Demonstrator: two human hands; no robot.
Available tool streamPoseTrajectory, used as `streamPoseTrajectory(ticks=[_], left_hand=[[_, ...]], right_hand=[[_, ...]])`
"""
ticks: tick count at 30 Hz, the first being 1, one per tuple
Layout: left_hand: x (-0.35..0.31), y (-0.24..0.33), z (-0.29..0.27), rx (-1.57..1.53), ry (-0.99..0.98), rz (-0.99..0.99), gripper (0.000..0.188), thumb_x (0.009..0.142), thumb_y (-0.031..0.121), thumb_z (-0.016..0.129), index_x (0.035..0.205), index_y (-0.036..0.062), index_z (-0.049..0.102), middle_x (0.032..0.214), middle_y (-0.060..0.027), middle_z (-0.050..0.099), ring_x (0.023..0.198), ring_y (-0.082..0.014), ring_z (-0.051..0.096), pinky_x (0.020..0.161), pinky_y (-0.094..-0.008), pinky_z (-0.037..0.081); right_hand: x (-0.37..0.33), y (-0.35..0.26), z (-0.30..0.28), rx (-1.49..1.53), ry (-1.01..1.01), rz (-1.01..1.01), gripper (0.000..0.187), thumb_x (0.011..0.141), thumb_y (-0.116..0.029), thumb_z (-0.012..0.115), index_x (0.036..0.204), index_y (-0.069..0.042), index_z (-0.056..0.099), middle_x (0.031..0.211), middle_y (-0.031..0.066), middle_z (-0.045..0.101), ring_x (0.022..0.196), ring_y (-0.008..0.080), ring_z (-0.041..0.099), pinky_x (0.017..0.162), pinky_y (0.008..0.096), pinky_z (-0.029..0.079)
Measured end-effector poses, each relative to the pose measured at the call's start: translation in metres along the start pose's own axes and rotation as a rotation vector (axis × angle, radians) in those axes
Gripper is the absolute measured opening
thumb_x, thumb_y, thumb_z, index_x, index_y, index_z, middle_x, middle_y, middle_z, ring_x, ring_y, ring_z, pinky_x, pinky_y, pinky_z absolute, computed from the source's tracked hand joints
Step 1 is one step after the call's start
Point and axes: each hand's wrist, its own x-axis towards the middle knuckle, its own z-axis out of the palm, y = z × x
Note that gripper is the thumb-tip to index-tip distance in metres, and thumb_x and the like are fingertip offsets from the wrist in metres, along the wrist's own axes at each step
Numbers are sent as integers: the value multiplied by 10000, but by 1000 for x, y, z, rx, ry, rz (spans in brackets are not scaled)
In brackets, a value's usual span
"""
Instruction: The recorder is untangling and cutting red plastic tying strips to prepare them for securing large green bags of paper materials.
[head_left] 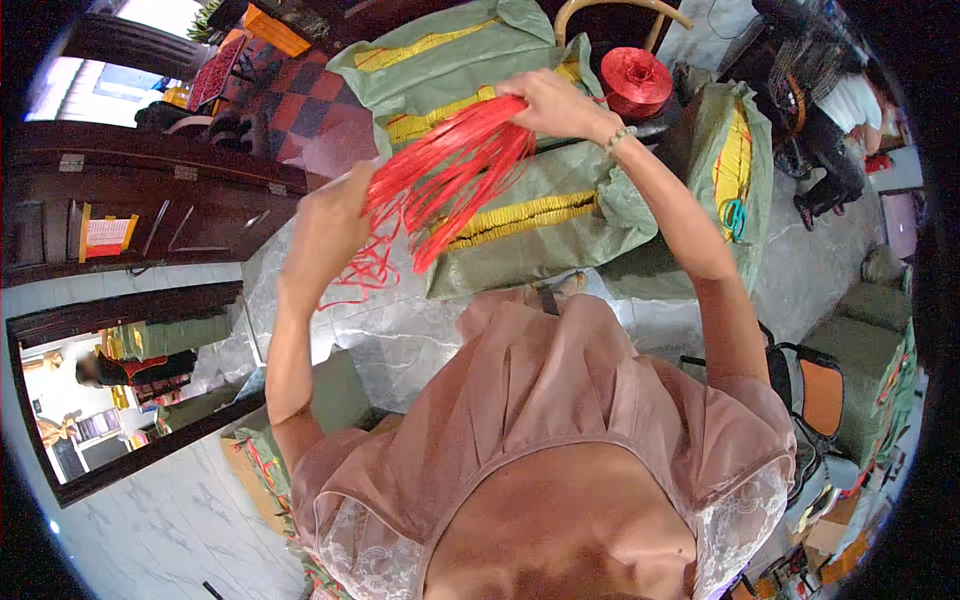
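Note:
Stretched between my two hands is a bundle of red plastic string [455, 150], its loose strands hanging down. My right hand [558, 105], with a bracelet at the wrist, closes round the bundle's upper right end. At the lower left end, my left hand [332, 222] grips the strands, somewhat blurred; some crinkled ends dangle beside it. Below the bundle lies a green woven sack [540, 255] whose gap shows a yellow stacked edge. A big red spool of string [636, 82] sits just beyond my right hand.
Another green sack [440, 40] lies farther back. To the right, teal-handled scissors [735, 218] rest on a standing sack [712, 150]. A person [840, 110] is at the far right. Dark wooden cabinets [150, 200] line the left, with a mirror frame [130, 300] below them.

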Motion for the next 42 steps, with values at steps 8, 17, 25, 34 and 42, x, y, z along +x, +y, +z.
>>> streamPoseTrajectory(ticks=[8, 17, 25, 34, 42], left_hand=[[-109, -49, -68, 242, 297, -374, 356, 640, -67, 422, 962, 60, 507, 692, -208, 519, 650, -411, 536, 571, -416, 424], [-225, -190, 56, 214, 58, -854, 290, 816, 66, 451, 1099, 31, 506, 833, -285, 565, 775, -433, 565, 619, -490, 437], [-32, -92, 111, -386, 177, -192, 901, 624, 332, 780, 1322, 7, 311, 1333, -192, 373, 1241, -311, 350, 1024, -374, 283], [59, 39, 117, -843, -235, -136, 338, 865, 207, 522, 1139, 16, 470, 767, -180, 574, 719, -295, 582, 657, -362, 435], [-58, -42, 141, -459, -136, -136, 363, 866, 153, 466, 1200, 20, 419, 776, -260, 564, 752, -410, 564, 638, -472, 426]], right_hand=[[-21, 108, 1, 118, 462, 159, 266, 725, -90, 549, 978, -22, 597, 870, 185, 615, 831, 307, 606, 765, 348, 464], [-43, 87, -55, 106, 626, 408, 280, 845, -94, 543, 1114, -29, 584, 1038, 60, 636, 948, 105, 564, 833, 273, 433], [-19, -22, -13, -472, 5, 256, 284, 767, -338, 580, 962, -146, 656, 690, 141, 615, 608, 290, 609, 558, 399, 481], [-23, 6, 16, -362, 132, 12, 147, 684, -252, 601, 719, -109, 592, 627, 83, 591, 599, 268, 601, 562, 378, 465], [-59, 105, -41, -481, 353, 162, 149, 746, -254, 585, 799, -141, 667, 665, 128, 612, 644, 293, 602, 651, 399, 473]])
